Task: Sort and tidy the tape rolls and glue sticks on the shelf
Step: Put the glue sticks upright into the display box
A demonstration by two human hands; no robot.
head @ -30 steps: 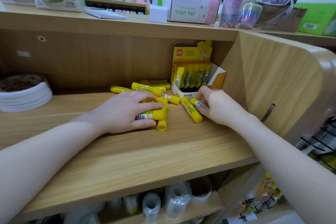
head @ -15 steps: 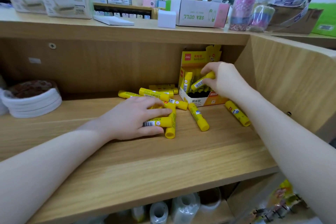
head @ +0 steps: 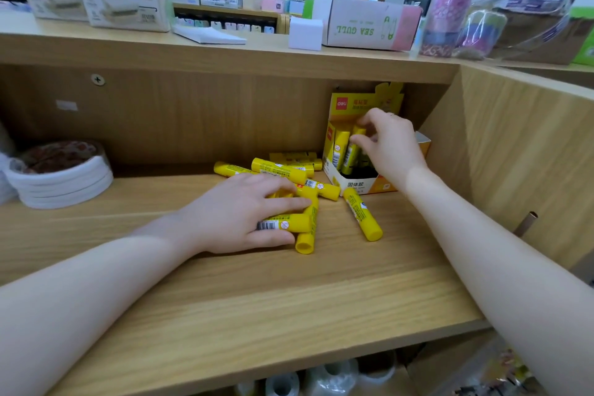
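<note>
Several yellow glue sticks lie loose in a pile [head: 283, 170] on the wooden shelf [head: 225, 299]. My left hand [head: 244, 212] rests on the pile, its fingers curled round one stick [head: 286, 223] lying flat. One stick [head: 363, 219] lies apart to the right. A yellow display box [head: 356, 183] stands at the back right with upright sticks in it. My right hand [head: 389, 145] reaches into the box and pinches an upright glue stick [head: 352, 151] there.
White tape rolls [head: 61, 183] are stacked at the shelf's left end. The wooden side wall [head: 514, 154] closes the right. Boxes and wrapped rolls crowd the top counter [head: 225, 51]. Wrapped rolls [head: 334, 376] sit on the shelf below.
My right hand picked a glue stick off the shelf, lifted it to the box and now stands it upright inside. My left hand stayed on the pile.
</note>
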